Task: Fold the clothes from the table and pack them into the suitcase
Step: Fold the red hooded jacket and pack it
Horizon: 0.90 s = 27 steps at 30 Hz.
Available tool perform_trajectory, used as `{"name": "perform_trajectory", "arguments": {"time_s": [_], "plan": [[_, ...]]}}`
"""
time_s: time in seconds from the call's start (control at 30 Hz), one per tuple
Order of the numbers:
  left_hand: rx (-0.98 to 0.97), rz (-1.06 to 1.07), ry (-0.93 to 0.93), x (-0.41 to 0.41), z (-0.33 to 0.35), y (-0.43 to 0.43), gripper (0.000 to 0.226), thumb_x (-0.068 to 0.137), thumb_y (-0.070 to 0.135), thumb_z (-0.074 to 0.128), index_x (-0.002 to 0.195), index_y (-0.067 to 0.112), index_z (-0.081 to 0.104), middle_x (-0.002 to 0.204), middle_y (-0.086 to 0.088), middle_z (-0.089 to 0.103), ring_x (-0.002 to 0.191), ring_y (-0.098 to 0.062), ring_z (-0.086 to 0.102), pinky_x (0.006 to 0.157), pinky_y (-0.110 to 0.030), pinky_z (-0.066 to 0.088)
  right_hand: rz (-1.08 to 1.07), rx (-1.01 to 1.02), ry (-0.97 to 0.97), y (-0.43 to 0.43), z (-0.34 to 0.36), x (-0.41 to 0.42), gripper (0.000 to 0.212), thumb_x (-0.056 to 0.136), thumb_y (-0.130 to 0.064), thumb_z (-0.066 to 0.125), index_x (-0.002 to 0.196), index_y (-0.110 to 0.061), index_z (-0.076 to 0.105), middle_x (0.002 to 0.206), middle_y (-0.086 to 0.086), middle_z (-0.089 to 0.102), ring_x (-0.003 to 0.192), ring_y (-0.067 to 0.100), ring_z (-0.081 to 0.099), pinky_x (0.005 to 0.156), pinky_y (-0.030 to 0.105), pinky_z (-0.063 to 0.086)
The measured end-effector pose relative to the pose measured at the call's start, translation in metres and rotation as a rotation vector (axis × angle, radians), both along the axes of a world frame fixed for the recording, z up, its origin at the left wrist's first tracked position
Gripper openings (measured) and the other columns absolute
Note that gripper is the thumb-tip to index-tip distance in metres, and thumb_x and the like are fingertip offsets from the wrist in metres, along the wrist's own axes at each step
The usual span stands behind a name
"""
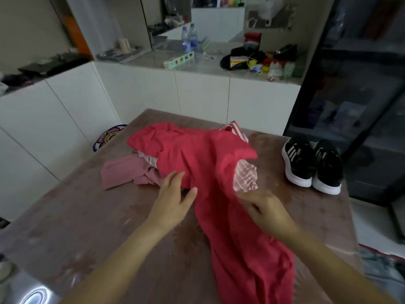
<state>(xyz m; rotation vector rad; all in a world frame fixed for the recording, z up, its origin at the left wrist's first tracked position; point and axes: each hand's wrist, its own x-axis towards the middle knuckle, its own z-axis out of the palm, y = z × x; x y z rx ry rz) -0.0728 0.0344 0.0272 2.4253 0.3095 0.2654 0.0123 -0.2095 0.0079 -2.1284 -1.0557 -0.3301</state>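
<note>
- Your left hand [173, 200] reaches in palm down, the forearm coming up from the lower left. Its fingers are straight and slightly spread, with the thumb set apart. The fingertips rest on the near edge of the red garment [197, 154].
- Your right hand [264, 210] comes in from the lower right, knuckles up, fingers bent towards the red garment's edge. It is motion-blurred, so you cannot tell whether it pinches the cloth or only touches it.
- The red garment lies rumpled on the counter [87, 216]. Its bulk is heaped over the pile ahead of you. One long part trails back between your two forearms to the near edge.
- A pink-and-white striped garment [245, 176] shows from under the red one on the right, just beyond your right hand. More of it shows at the far side of the pile.
- A dusty pink garment [122, 172] sticks out to the left of the pile, flat on the counter, just beyond your left hand.
- A pair of black sneakers [313, 165] with white soles and white side stripes stands to the right, apart from the clothes. No brand name is legible on them.
- On the back counter [197, 64], two water bottles [189, 38] have blue labels too blurred to read.
</note>
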Motion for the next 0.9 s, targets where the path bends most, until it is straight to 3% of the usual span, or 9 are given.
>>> {"name": "perform_trajectory", "arguments": {"time_s": [0.17,0.3,0.37,0.47,0.53,0.57,0.7,0.83,0.9], "plan": [[0.069,-0.069,-0.025,0.056,0.005,-0.059,0.095,0.074,0.071,0.047,0.142,0.006,0.035,0.144,-0.018,0.036,0.135,-0.03,0.032,0.112,-0.035,0.026,0.218,-0.371,-0.27,-0.012,-0.01,-0.07,0.028,0.079,-0.027,0.053,0.1,-0.033,0.069,0.062,-0.012,0.054,0.059,0.007,0.052,0.07,0.022,0.05],[0.688,-0.258,0.203,0.074,-0.013,-0.087,0.092,0.077,0.051,0.067,0.149,0.026,0.017,0.158,-0.009,0.007,0.144,-0.032,0.01,0.114,-0.052,0.019,0.242,-0.518,-0.282,-0.019,-0.036,-0.109,0.03,0.076,-0.03,0.051,0.099,-0.044,0.065,0.06,-0.015,0.047,0.061,-0.002,0.048,0.083,0.021,0.045],[0.907,-0.316,0.291,0.079,-0.016,-0.087,0.061,0.087,0.033,0.059,0.142,0.023,0.037,0.156,-0.01,0.017,0.143,-0.031,0.016,0.113,-0.053,0.017,0.176,-0.62,-0.274,-0.021,-0.041,-0.123,0.029,0.08,-0.037,0.04,0.096,-0.05,0.061,0.059,-0.021,0.047,0.064,-0.011,0.048,0.083,0.021,0.037],[0.977,-0.315,0.19,0.077,-0.021,-0.06,0.012,0.079,0.017,0.061,0.087,0.014,0.07,0.092,-0.009,0.07,0.088,-0.022,0.068,0.077,-0.033,0.05,0.188,-0.551,-0.22,-0.031,-0.038,-0.126,0.022,0.085,-0.037,0.039,0.105,-0.043,0.047,0.06,-0.021,0.048,0.064,-0.009,0.049,0.081,0.017,0.044],[0.926,-0.301,0.071,0.066,-0.022,-0.032,0.011,0.058,0.014,0.07,0.053,0.013,0.061,0.047,-0.006,0.059,0.041,-0.02,0.061,0.042,-0.025,0.047,0.199,-0.445,-0.118,-0.04,-0.032,-0.118,0.021,0.094,-0.045,0.042,0.111,-0.042,0.054,0.069,-0.021,0.057,0.071,-0.007,0.054,0.085,0.016,0.045],[0.923,-0.27,0.078,0.058,-0.02,-0.015,0.011,0.061,0.013,0.069,0.054,0.013,0.06,0.047,-0.007,0.059,0.041,-0.022,0.061,0.04,-0.025,0.045,0.164,-0.411,-0.061,-0.043,-0.03,-0.112,0.027,0.095,-0.053,0.042,0.112,-0.041,0.059,0.075,-0.02,0.062,0.075,-0.006,0.057,0.087,0.018,0.045],[0.836,-0.028,0.417,0.007,-0.016,0.048,0.019,0.094,0.029,0.046,0.104,0.024,0.062,0.104,-0.005,0.068,0.099,-0.026,0.064,0.074,-0.031,0.046,-0.045,-0.416,0.024,-0.042,-0.04,-0.085,0.048,0.097,-0.059,0.025,0.103,-0.038,0.067,0.087,-0.02,0.064,0.083,0.0,0.062,0.087,0.028,0.047],[0.722,0.096,0.543,-0.059,-0.027,0.1,0.023,0.093,0.035,0.047,0.112,0.03,0.058,0.112,-0.002,0.065,0.105,-0.026,0.062,0.079,-0.033,0.047,-0.276,-0.447,0.139,-0.022,-0.055,-0.059,0.059,0.094,-0.063,0.018,0.091,-0.034,0.07,0.086,-0.012,0.068,0.086,0.011,0.066,0.088,0.035,0.046],[0.679,0.16,0.601,-0.091,-0.046,0.124,0.023,0.094,0.035,0.043,0.11,0.029,0.058,0.111,-0.001,0.066,0.104,-0.025,0.062,0.081,-0.034,0.049,-0.307,-0.498,0.218,-0.007,-0.051,-0.05,0.053,0.09,-0.057,0.024,0.103,-0.032,0.069,0.1,-0.009,0.07,0.099,0.014,0.064,0.094,0.036,0.04]]}}
